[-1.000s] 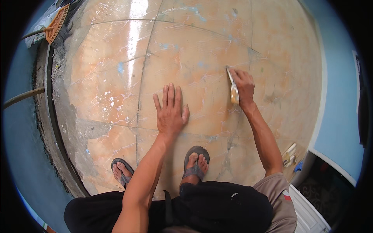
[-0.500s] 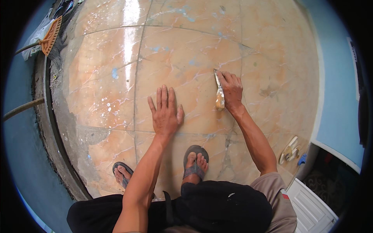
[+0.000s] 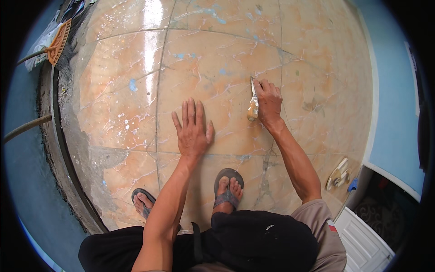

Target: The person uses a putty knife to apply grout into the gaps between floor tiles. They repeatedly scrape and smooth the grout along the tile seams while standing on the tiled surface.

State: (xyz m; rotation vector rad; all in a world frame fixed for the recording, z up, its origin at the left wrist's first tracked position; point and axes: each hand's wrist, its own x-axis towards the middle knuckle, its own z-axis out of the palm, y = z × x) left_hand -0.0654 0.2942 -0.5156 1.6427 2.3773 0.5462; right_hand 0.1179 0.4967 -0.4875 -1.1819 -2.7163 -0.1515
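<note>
My left hand (image 3: 193,133) lies flat on the tan marbled floor tiles (image 3: 213,90), fingers spread, with nothing in it. To the right, my right hand (image 3: 270,102) is closed around a paint-stained putty knife (image 3: 253,102). The knife's wooden handle end points back toward me, and its narrow tip points away, at or just over the tile. Whether the blade touches the floor I cannot tell. Small blue paint spots (image 3: 223,71) mark the tile ahead of both hands, and white specks (image 3: 127,128) are scattered to the left.
At the far left an orange broom (image 3: 59,43) leans by a raised dark edge (image 3: 61,127). My sandalled feet (image 3: 228,188) are on the tiles behind my hands. Pale slippers (image 3: 337,174) and a small blue object (image 3: 353,184) lie right, near a white panelled door (image 3: 364,238).
My right hand has tilted the putty knife slightly, its handle end shifting left and away from me. My left hand stays in place.
</note>
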